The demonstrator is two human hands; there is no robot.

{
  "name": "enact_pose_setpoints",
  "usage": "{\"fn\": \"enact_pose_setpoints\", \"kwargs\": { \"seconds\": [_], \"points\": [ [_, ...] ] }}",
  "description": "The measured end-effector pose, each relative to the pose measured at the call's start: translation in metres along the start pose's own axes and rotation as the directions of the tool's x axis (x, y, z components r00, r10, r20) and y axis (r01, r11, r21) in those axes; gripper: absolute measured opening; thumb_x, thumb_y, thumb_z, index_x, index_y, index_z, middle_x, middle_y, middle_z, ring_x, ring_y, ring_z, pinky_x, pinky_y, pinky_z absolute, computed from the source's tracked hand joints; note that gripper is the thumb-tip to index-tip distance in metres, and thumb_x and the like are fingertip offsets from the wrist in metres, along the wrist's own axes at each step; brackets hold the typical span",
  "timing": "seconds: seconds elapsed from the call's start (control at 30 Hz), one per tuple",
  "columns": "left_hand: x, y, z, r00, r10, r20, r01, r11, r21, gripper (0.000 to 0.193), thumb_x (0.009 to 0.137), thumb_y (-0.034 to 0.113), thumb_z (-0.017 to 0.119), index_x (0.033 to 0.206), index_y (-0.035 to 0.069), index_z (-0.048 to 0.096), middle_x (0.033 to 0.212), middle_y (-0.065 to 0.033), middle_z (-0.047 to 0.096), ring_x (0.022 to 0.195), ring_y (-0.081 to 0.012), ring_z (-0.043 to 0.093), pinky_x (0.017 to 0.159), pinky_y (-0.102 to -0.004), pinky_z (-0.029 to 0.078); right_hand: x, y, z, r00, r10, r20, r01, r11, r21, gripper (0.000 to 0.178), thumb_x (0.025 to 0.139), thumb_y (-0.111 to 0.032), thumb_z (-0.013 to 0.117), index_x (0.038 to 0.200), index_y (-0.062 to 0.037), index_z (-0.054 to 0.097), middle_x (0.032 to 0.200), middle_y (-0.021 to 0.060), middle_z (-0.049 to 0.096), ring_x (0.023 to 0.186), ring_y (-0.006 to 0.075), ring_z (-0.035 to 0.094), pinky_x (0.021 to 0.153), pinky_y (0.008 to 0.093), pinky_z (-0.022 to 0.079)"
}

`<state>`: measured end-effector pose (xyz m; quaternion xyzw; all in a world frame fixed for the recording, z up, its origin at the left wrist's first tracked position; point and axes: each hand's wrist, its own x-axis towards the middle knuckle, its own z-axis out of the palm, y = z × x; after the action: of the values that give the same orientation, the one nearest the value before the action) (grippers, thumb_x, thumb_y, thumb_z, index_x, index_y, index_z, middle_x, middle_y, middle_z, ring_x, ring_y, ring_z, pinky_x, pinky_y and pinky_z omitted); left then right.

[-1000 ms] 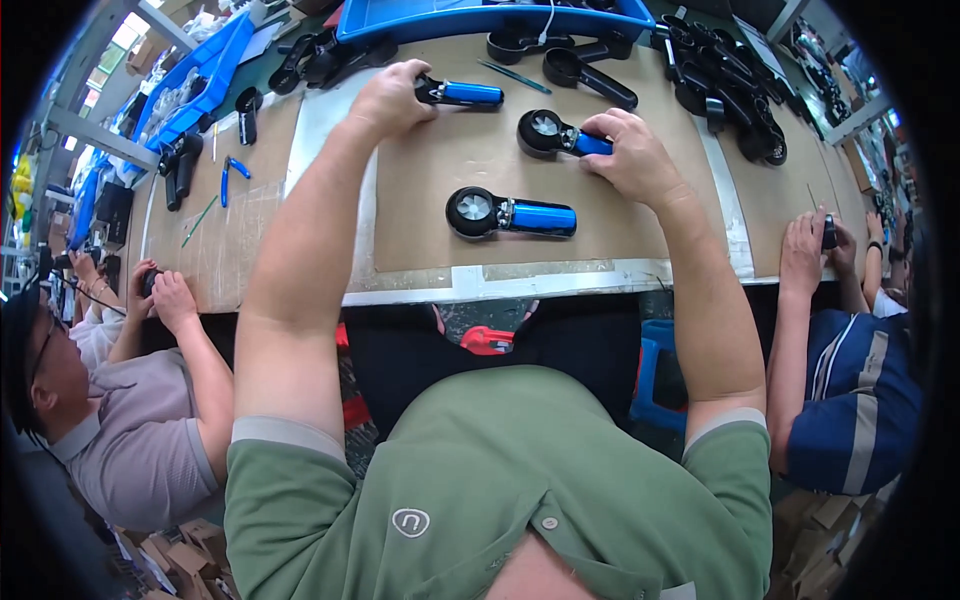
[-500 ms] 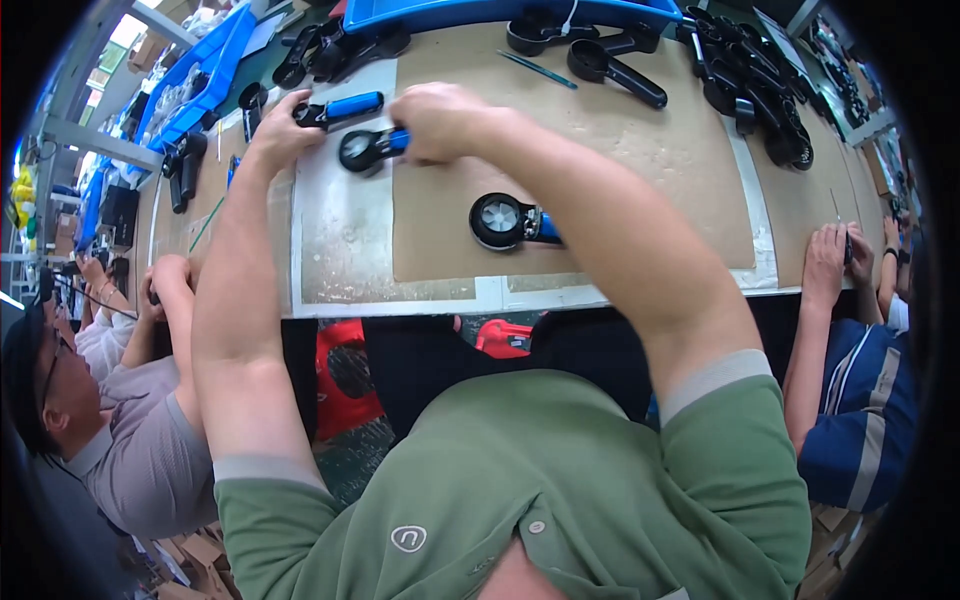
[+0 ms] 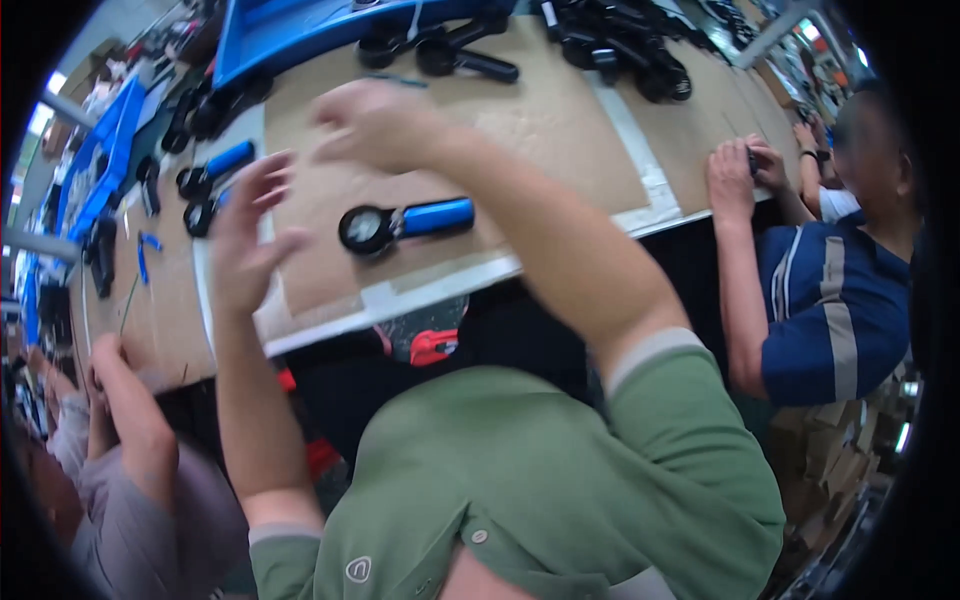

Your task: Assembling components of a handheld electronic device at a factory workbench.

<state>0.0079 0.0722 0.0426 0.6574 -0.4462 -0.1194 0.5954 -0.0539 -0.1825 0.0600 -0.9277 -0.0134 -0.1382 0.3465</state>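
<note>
My left hand [image 3: 255, 235] is raised over the left part of the bench, fingers apart, holding nothing. Just behind it lie two handheld fan-like units with round black heads. One unit [image 3: 192, 182] shows a blue cylinder along its handle; the other unit [image 3: 198, 218] is partly covered by my fingers. My right hand [image 3: 380, 125] hovers above the brown board, smeared by motion, its fingers loosely bent; whether anything is in them cannot be made out. Nearer to me, a third fan-like unit [image 3: 365, 230] lies on the board, with a pale wheel in its head and a blue cylinder.
Black handle shells [image 3: 470, 60] lie at the back beside a blue bin [image 3: 270, 45]. More black parts are piled [image 3: 625, 50] at the far right. Blue-handled pliers [image 3: 145, 255] lie on the left. Co-workers sit on both sides, one in a blue shirt [image 3: 830, 300].
My right hand has let go of the fan-like unit, now lying beside the other at left, and has drawn back. My left hand has lifted off and opened. The whole view has turned rightward.
</note>
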Motion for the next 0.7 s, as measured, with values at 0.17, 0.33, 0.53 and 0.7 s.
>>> {"fn": "enact_pose_setpoints", "kwargs": {
  "seconds": [0.17, 0.33, 0.53, 0.7],
  "points": [
    [0.003, 0.000, 0.071, 0.978, -0.097, 0.183, 0.028, 0.937, 0.349, 0.094, 0.071, 0.014, 0.097, 0.155, 0.009, 0.056, 0.141, -0.0131, 0.066, 0.130, -0.0323, 0.064, 0.114, -0.0433, 0.051, -0.118, 0.049, -0.056, 0.980, 0.188, -0.058, -0.179, 0.975, 0.135, 0.041, 0.089, -0.025, 0.089, 0.121, -0.0015, 0.079, 0.106, 0.0064, 0.075, 0.084, 0.0156, 0.062, 0.075, 0.0275, 0.053],
    [0.023, -0.023, 0.080, 0.972, -0.155, 0.177, 0.051, 0.873, 0.485, 0.075, 0.074, 0.012, 0.094, 0.142, 0.011, 0.063, 0.129, -0.0127, 0.073, 0.118, -0.0313, 0.070, 0.109, -0.0405, 0.055, -0.140, 0.048, -0.026, 0.991, 0.078, -0.108, -0.072, 0.996, 0.055, 0.036, 0.090, -0.019, 0.086, 0.120, -0.0013, 0.078, 0.111, 0.0083, 0.074, 0.096, 0.0207, 0.064, 0.087, 0.0313, 0.055],
    [0.031, -0.029, 0.078, 0.986, -0.112, 0.124, 0.050, 0.907, 0.418, 0.061, 0.076, 0.010, 0.091, 0.132, 0.011, 0.067, 0.125, -0.0100, 0.074, 0.113, -0.0284, 0.071, 0.107, -0.0387, 0.056, -0.129, 0.047, 0.001, 0.972, -0.033, -0.235, 0.010, 0.995, -0.099, 0.027, 0.092, -0.018, 0.082, 0.115, -0.0038, 0.081, 0.112, 0.0085, 0.073, 0.102, 0.0252, 0.067, 0.097, 0.0347, 0.055],
    [0.030, -0.042, 0.073, 0.990, -0.097, 0.098, 0.050, 0.916, 0.399, 0.057, 0.078, 0.010, 0.090, 0.130, 0.013, 0.067, 0.124, -0.0095, 0.073, 0.111, -0.0273, 0.072, 0.106, -0.0383, 0.057, -0.128, 0.048, 0.010, 0.946, -0.107, -0.305, 0.063, 0.987, -0.149, 0.022, 0.093, -0.018, 0.080, 0.111, -0.0053, 0.082, 0.112, 0.0076, 0.073, 0.104, 0.0254, 0.066, 0.101, 0.0347, 0.054]
  ]
}}
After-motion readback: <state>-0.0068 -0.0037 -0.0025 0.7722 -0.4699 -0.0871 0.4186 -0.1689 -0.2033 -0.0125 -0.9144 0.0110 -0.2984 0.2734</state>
